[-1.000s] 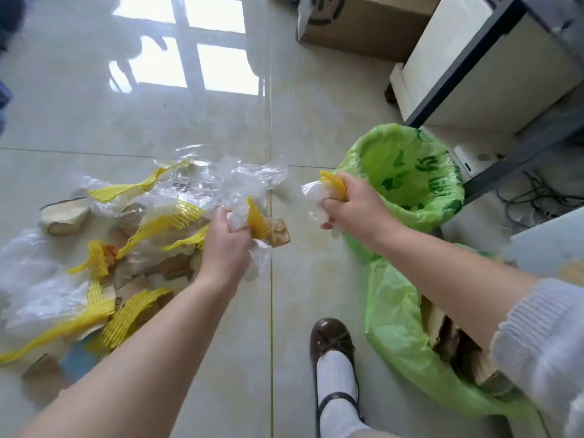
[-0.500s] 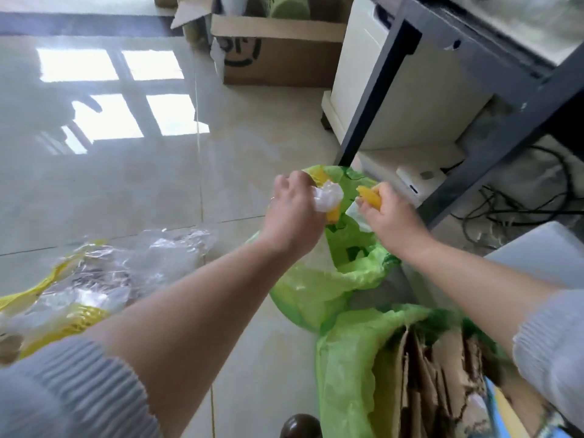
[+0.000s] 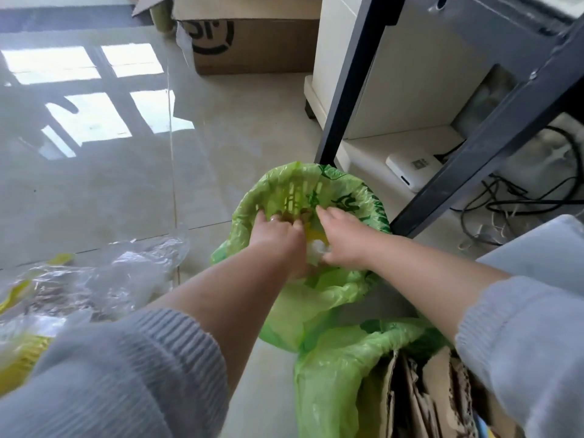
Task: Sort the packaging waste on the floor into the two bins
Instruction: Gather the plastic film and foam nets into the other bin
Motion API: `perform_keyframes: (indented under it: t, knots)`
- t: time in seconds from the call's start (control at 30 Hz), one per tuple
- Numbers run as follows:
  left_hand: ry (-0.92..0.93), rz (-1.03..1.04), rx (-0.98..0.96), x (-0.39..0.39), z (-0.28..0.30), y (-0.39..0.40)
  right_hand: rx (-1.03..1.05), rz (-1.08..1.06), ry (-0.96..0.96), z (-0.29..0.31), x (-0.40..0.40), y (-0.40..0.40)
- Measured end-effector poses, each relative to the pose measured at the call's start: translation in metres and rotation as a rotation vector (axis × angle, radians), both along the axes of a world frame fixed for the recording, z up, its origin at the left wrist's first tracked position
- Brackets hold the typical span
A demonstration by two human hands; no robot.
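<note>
Both hands now lowering from above rim into far bin (image 3: 369,213). Left hand (image 3: 278,230) and right hand (image 3: 343,238) fingers loosening around plastic wad (image 3: 317,248); grip unclear. Risk: light film clinging to fingers, spilling outside.

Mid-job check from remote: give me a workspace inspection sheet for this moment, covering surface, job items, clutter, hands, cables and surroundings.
Surface: glossy tiled floor with window glare.
Job's things: far green-lined bin holds white and yellow scraps; near green-lined bin holds cardboard pieces.
Clutter: clear plastic film and yellow foam netting lie unsorted on the floor at left.
Hands: left hand and right hand are both over the far bin's mouth; whether they grip anything cannot be told.
Cables: dark tangle on the floor under the desk.
Surroundings: cardboard box, dark desk leg, white cabinet, small white device.
</note>
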State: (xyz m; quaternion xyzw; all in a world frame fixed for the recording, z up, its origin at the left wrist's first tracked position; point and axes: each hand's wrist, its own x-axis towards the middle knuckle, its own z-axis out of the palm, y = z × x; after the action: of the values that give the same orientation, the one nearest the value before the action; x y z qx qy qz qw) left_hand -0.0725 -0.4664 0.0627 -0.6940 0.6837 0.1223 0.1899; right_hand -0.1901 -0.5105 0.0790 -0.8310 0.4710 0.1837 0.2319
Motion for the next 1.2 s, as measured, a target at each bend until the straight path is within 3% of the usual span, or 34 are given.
perform_keyframes:
  t: [0.1,0.23,0.4,0.5,0.7,0.87,1.03,1.2]
  knots:
    - [-0.094,-0.123,-0.096,0.006,0.023,0.002,-0.038,0.021,-0.024,0.017,-0.004,0.004]
    - [0.049,-0.117,-0.235,0.025,0.049,0.029,-0.142,0.093,-0.053,0.044,-0.004,0.016]
    - [0.374,0.154,-0.478,0.08,0.058,0.114,-0.213,0.194,-0.259,0.068,0.034,0.047]
    - [0.447,0.322,-0.578,0.123,0.05,0.184,-0.198,0.277,-0.369,0.068,0.076,0.076]
    - [0.337,0.559,-0.393,0.196,0.025,0.312,-0.113,0.419,-0.38,0.038,0.158,0.15]
    - [0.258,0.688,-0.275,0.246,0.001,0.364,-0.026,0.483,-0.257,-0.003,0.207,0.182]
    - [0.209,0.612,-0.345,0.277,-0.025,0.357,-0.133,0.564,-0.118,-0.042,0.241,0.18]
    - [0.119,0.453,-0.186,0.3,-0.053,0.32,-0.388,0.966,0.027,-0.081,0.274,0.159]
